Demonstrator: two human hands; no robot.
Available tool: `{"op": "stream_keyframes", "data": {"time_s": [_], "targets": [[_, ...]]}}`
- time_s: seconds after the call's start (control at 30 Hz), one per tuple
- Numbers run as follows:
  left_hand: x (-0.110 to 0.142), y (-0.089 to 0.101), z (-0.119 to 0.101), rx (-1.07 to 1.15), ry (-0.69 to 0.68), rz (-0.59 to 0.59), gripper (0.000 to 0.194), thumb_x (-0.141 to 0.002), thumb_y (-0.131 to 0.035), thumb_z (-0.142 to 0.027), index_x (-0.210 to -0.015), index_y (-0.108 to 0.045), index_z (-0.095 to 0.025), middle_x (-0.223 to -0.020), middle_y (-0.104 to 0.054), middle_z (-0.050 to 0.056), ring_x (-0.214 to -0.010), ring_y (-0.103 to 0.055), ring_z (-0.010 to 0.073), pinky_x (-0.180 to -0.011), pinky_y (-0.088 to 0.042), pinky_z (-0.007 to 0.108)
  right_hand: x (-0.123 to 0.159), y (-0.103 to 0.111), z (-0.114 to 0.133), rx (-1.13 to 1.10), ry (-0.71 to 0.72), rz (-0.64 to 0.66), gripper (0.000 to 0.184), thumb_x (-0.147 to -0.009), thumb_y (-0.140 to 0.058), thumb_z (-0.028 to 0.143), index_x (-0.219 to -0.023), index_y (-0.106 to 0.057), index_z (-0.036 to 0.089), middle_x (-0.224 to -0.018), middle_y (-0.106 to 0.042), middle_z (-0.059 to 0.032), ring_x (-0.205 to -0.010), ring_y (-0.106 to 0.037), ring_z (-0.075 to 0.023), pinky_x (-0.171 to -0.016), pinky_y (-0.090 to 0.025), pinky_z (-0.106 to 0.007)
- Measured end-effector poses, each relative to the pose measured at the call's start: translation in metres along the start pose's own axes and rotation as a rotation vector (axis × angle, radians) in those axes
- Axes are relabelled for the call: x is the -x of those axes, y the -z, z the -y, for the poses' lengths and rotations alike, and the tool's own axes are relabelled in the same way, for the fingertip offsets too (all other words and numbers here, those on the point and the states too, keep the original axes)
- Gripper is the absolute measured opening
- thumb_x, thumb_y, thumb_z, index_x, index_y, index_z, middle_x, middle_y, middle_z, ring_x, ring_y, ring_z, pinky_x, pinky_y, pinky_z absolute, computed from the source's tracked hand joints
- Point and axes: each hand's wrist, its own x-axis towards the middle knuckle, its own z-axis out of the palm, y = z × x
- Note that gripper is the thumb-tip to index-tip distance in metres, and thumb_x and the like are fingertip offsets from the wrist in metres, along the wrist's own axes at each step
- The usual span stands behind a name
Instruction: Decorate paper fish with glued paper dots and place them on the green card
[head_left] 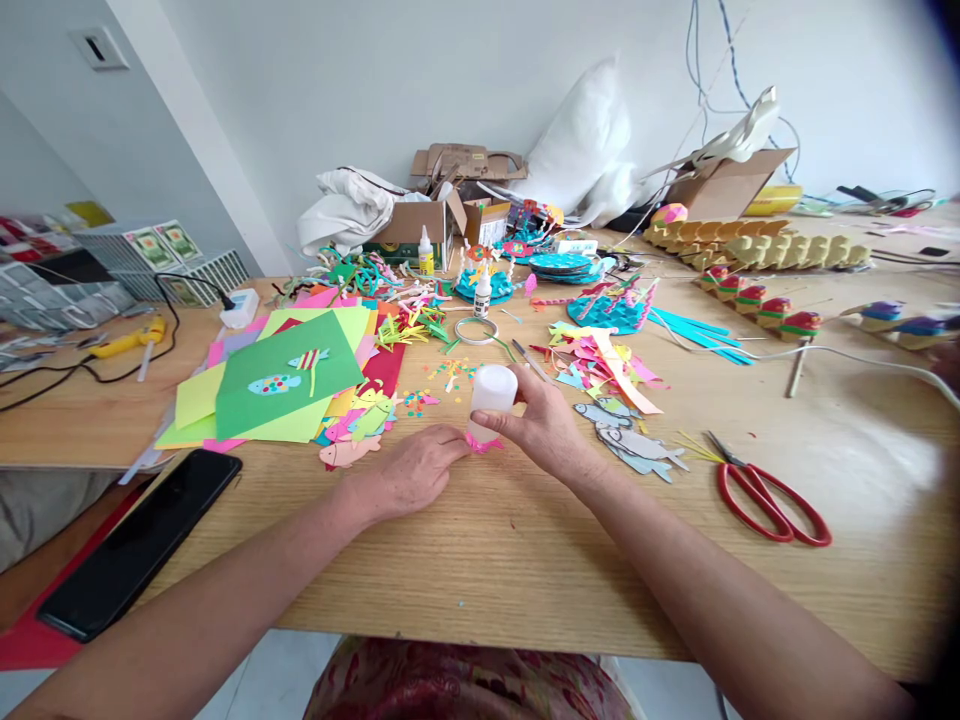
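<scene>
My right hand (546, 418) is wrapped round a translucent white plastic bottle (493, 388), which stands over a small bright pink paper piece (486, 443) on the table. How the bottle's lower end meets the paper is hard to make out. The fingertips of my left hand (427, 468), drawn together, are at the left edge of the pink piece. Just beyond the bottle lie small coloured paper dots (450, 376). Cut paper fish (351, 453) lie left of my left hand, and grey-blue paper fish (634, 440) right of my right hand.
Red-handled scissors (774, 502) lie at right, a black phone (142, 540) at left. Green card (289, 375) tops a stack of coloured sheets. Behind are a small glue bottle (482, 297), a clear ring (476, 330) and paper scraps (600, 360). A white cable (847, 350) crosses the right side.
</scene>
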Motion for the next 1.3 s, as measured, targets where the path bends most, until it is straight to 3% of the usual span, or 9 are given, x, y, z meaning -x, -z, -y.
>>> {"op": "stream_keyframes", "data": {"time_s": [0.57,0.97,1.3], "targets": [[0.001,-0.001,0.001,-0.007,-0.001,-0.009,0.047,-0.068,-0.034,0.002,-0.109,-0.048,-0.017,-0.111,-0.051,0.006,-0.105,-0.046,0.0165,-0.093,-0.037,0.035,-0.001,0.002,-0.001,0.013,0.018,0.007,0.032,-0.063,-0.062,0.044,-0.075,-0.048,0.018,-0.065,-0.05,0.001,-0.06,-0.045,-0.0124,-0.051,-0.033,-0.023],[0.002,-0.004,0.0,-0.08,-0.045,-0.028,0.049,-0.074,-0.037,-0.001,-0.119,-0.041,-0.021,-0.109,-0.049,0.005,-0.102,-0.046,0.0156,-0.09,-0.039,0.031,-0.001,0.008,-0.006,0.038,-0.014,0.009,0.032,-0.064,-0.06,0.045,-0.075,-0.047,0.018,-0.066,-0.051,0.001,-0.059,-0.045,-0.0126,-0.052,-0.034,-0.025],[0.0,-0.01,-0.002,-0.174,-0.054,-0.048,0.037,-0.08,-0.04,-0.011,-0.115,-0.044,-0.019,-0.105,-0.05,0.006,-0.099,-0.046,0.0174,-0.088,-0.039,0.033,-0.004,-0.002,-0.012,-0.025,-0.039,-0.052,0.035,-0.062,-0.062,0.045,-0.079,-0.049,0.017,-0.071,-0.053,-0.0013,-0.064,-0.048,-0.0142,-0.055,-0.036,-0.026]]}}
